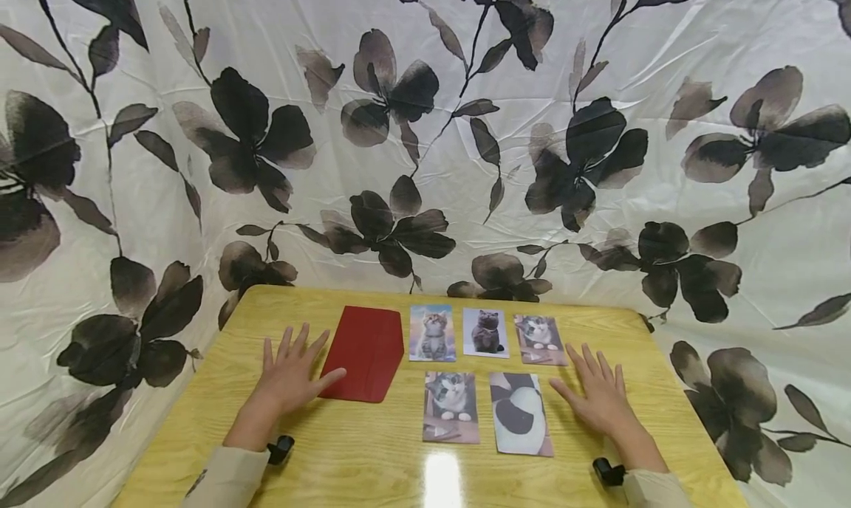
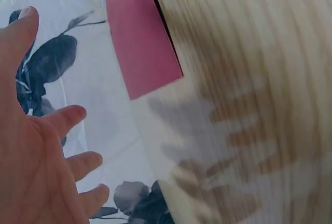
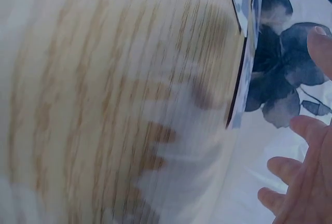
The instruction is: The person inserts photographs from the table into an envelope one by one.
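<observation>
My left hand (image 1: 289, 375), fingers spread and nothing in its grasp, hovers over the table just left of a dark red envelope (image 1: 366, 353); its thumb overlaps the envelope's lower left edge in the head view. The left wrist view shows a corner of the envelope (image 2: 142, 42) beyond the fingers. My right hand (image 1: 598, 393), also spread and holding nothing, is right of the cards. Nearest to it are a calico kitten card (image 1: 540, 338) and a black-and-white patterned card (image 1: 520, 413). Another calico kitten card (image 1: 450, 407), a tabby kitten card (image 1: 432, 333) and a grey cat card (image 1: 486, 332) lie flat.
The yellow wood-grain table (image 1: 319, 456) has a glare spot near its front. White cloth with dark flowers (image 1: 465, 168) hangs behind and at both sides. Each wrist wears a small black camera, such as the left one (image 1: 281, 450).
</observation>
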`<state>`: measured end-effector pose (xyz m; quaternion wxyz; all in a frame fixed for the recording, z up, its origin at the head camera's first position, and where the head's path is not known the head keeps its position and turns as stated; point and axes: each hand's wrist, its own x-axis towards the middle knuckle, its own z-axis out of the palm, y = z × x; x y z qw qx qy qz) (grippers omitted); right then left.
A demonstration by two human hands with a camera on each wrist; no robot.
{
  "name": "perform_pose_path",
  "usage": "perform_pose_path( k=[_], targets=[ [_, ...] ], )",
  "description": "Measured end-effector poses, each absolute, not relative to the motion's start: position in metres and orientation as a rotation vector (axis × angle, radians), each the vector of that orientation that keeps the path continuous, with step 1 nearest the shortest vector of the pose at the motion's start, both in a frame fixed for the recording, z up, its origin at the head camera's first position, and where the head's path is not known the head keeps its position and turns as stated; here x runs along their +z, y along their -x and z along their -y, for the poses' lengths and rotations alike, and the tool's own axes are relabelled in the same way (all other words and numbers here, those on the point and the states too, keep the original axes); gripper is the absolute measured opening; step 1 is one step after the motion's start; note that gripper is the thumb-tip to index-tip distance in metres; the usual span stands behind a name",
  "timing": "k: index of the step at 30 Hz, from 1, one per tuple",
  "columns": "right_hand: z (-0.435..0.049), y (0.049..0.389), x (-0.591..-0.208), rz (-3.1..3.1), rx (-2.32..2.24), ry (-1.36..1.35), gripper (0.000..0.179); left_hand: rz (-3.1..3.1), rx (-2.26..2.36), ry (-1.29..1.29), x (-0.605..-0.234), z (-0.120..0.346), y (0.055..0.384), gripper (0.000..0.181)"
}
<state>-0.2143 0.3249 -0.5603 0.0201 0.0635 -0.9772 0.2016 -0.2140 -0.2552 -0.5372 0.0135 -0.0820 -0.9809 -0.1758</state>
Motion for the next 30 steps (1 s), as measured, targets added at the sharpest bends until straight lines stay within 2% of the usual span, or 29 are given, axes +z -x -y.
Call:
perform_pose_path(
  k=[30],
  targets=[
    [-0.323, 0.254, -0.565, 3.079, 0.631, -0.196, 0.091, 3.185, -0.464, 0.11, -0.559, 0.22, 0.219, 0.109]
  ],
)
